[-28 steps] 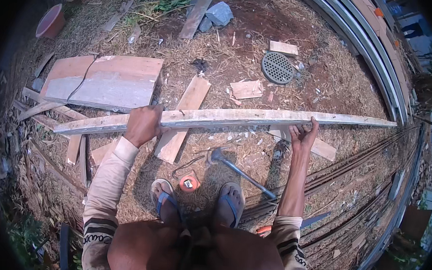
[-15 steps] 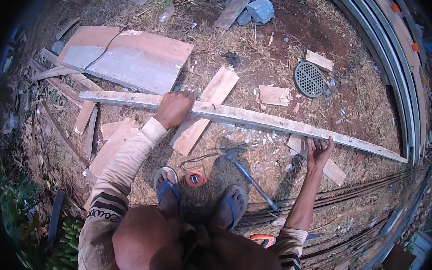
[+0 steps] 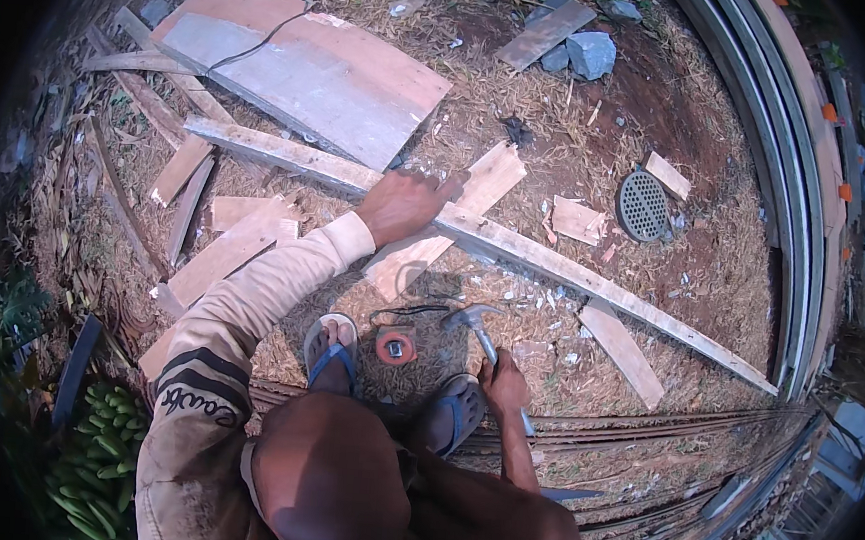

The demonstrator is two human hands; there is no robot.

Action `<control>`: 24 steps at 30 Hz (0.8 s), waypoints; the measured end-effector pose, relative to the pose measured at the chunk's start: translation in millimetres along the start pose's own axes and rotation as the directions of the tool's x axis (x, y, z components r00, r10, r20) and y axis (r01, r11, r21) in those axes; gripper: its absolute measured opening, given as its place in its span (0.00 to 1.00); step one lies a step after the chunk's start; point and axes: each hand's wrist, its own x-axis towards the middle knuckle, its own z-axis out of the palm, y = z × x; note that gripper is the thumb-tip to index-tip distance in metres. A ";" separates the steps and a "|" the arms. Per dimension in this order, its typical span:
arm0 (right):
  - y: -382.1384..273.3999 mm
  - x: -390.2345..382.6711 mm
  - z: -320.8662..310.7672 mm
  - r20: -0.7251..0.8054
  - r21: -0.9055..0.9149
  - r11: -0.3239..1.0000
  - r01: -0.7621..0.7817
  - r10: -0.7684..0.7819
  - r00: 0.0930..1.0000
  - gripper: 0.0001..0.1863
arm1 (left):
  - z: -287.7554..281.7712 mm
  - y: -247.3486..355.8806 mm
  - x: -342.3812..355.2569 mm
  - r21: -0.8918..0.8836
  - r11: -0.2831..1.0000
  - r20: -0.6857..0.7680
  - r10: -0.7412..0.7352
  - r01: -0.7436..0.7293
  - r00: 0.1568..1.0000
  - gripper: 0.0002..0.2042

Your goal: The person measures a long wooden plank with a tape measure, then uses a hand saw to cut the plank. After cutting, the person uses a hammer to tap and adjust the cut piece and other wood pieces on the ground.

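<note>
A long pale wooden beam (image 3: 553, 262) lies slantwise across the ground in front of me, over several boards. My left hand (image 3: 407, 206) is closed over the beam left of its middle, where a loose plank (image 3: 491, 179) passes beneath. Lower down, my right hand (image 3: 505, 385) has its fingers wrapped round the handle of a hammer (image 3: 471, 316). The hammer's metal head points away from me, between the beam and my right foot. An orange tape measure (image 3: 395, 347) rests on the ground between my sandalled feet.
A wide panel (image 3: 316, 76) lies at the upper left. Right of the middle are a round perforated grate (image 3: 644, 207) and wood offcuts (image 3: 578, 221). Stones (image 3: 591, 54) sit farther off. Long thin rods (image 3: 642, 430) lie at the lower right, green bananas (image 3: 104, 448) at the lower left.
My right hand has left the beam's underside and taken hold of the hammer. The beam's right part now sits lower in view. My left hand still grips the beam.
</note>
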 end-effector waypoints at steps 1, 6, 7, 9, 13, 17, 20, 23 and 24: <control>1.1 1.6 -1.6 -0.001 0.018 0.999 -0.029 0.029 1.000 0.24 | -0.8 -0.9 0.5 0.013 1.000 0.029 0.010 -0.010 1.000 0.41; -23.5 -18.2 -56.3 0.080 0.452 0.892 -0.019 -0.019 0.997 0.18 | 3.5 -7.8 5.5 0.006 0.998 0.064 0.056 -0.056 0.996 0.36; -35.3 -26.6 -75.6 0.087 0.439 0.897 -0.054 0.017 0.996 0.17 | 5.7 -8.1 5.5 0.024 0.999 0.049 0.043 -0.044 0.998 0.35; -63.1 -40.5 -116.3 0.012 0.523 0.853 0.015 -0.025 1.000 0.17 | 9.0 -8.9 4.9 0.025 0.999 0.002 0.042 -0.042 0.999 0.31; -113.5 -42.2 -182.2 -0.248 0.558 0.770 0.308 -0.200 0.948 0.25 | 9.1 -10.7 3.4 -0.060 0.994 0.000 0.091 -0.091 0.996 0.28; -141.3 -20.1 -195.9 -0.381 0.227 0.901 0.369 -0.267 0.885 0.23 | 2.1 -12.0 4.3 -0.076 0.993 0.028 0.090 -0.087 0.996 0.29; -157.0 -9.6 -195.5 -0.204 0.097 0.968 0.233 -0.210 0.956 0.21 | -1.4 -12.1 5.1 -0.107 0.990 0.041 0.099 -0.094 0.994 0.28; -173.6 -18.9 -214.0 -0.129 0.092 0.965 0.245 -0.233 0.964 0.24 | -1.1 -11.7 5.8 -0.094 0.992 0.066 0.087 -0.080 0.994 0.28; -179.6 -24.0 -222.6 -0.165 0.160 0.947 0.278 -0.252 0.954 0.25 | -0.8 -12.0 5.9 -0.090 0.993 0.052 0.083 -0.078 0.995 0.28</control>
